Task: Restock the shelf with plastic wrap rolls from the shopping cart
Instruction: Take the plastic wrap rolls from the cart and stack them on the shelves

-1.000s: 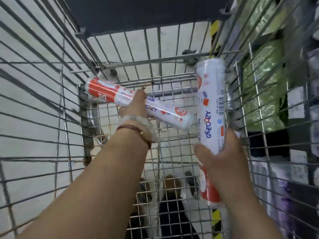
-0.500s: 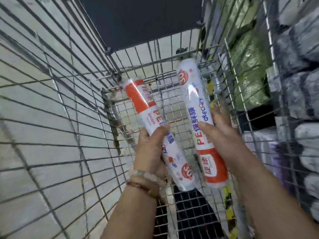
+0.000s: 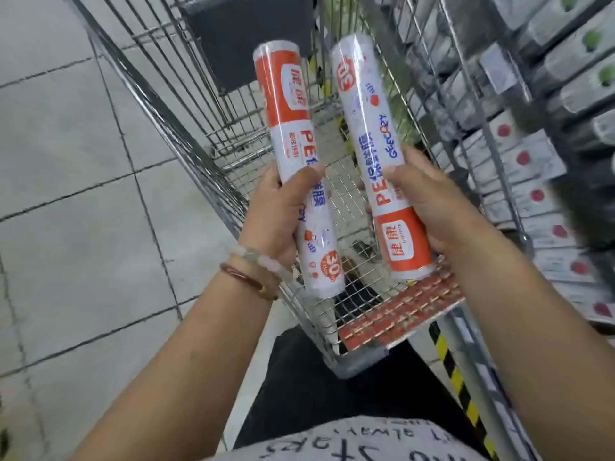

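Note:
My left hand [image 3: 278, 207] grips a white and orange plastic wrap roll [image 3: 286, 108] round its middle, orange end pointing up and away. My right hand [image 3: 429, 201] grips a second plastic wrap roll [image 3: 366, 111] near its lower end, orange end toward me. Both rolls are held nearly upright and side by side, a small gap between them, above the wire shopping cart [image 3: 213, 161]. The shelf [image 3: 539, 168] runs along the right.
The cart's wire basket shows a red panel [image 3: 402, 311] at its near end and a dark flap [image 3: 246, 31] at the far end. Boxed goods with red and green marks fill the shelf on the right. Grey floor tiles [image 3: 73, 161] lie to the left.
Both hands have lifted the rolls up out of the cart basket and toward me. The rolls have turned from tilted to nearly upright, and the view has swung back from the cart.

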